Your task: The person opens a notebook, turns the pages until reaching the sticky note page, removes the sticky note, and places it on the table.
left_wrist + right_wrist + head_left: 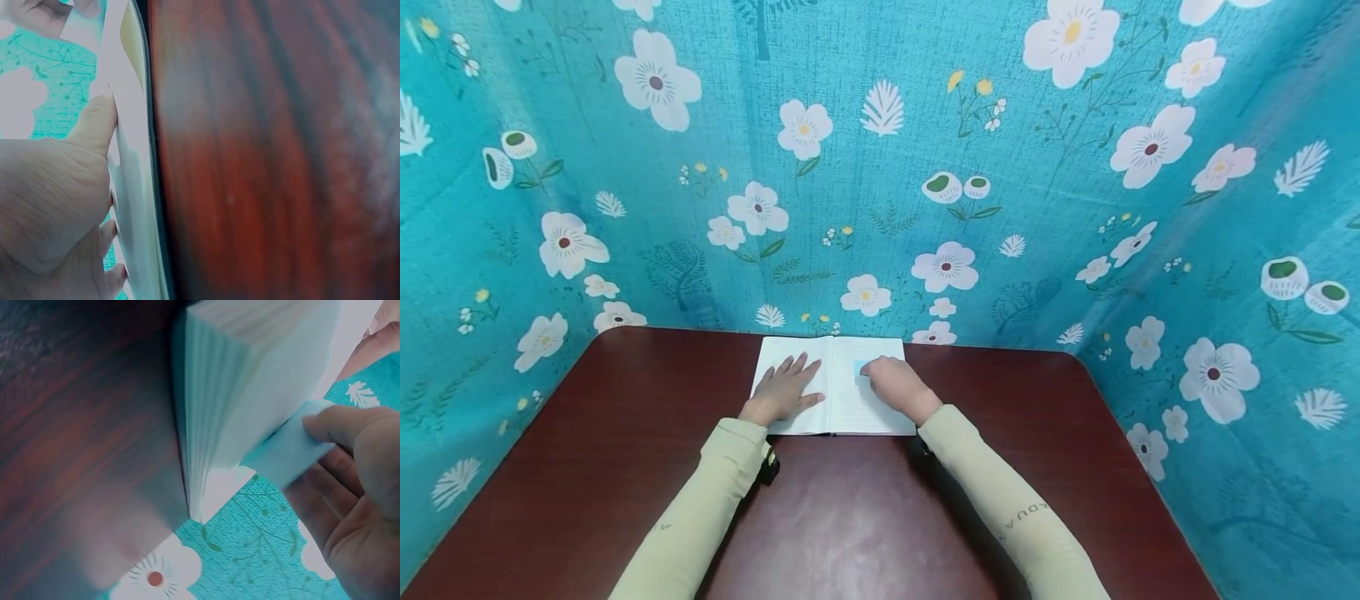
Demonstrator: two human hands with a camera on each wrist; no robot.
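An open white notebook [844, 408] lies flat at the far side of the dark red table [865, 517]. My left hand [787, 383] rests palm-down on the left page with its fingers straight and spread; the left wrist view shows the left hand [59, 194] pressing the page edge [132, 187]. My right hand [886, 379] sits on the right page and pinches a small light blue slip of paper [859, 369]. In the right wrist view the thumb [340, 428] holds the blue slip [284, 453] against the stack of pages [250, 387].
A teal curtain with white flowers [880, 167] encloses the table on the far, left and right sides. The table's near half [850, 533] shows only my two pale green sleeves.
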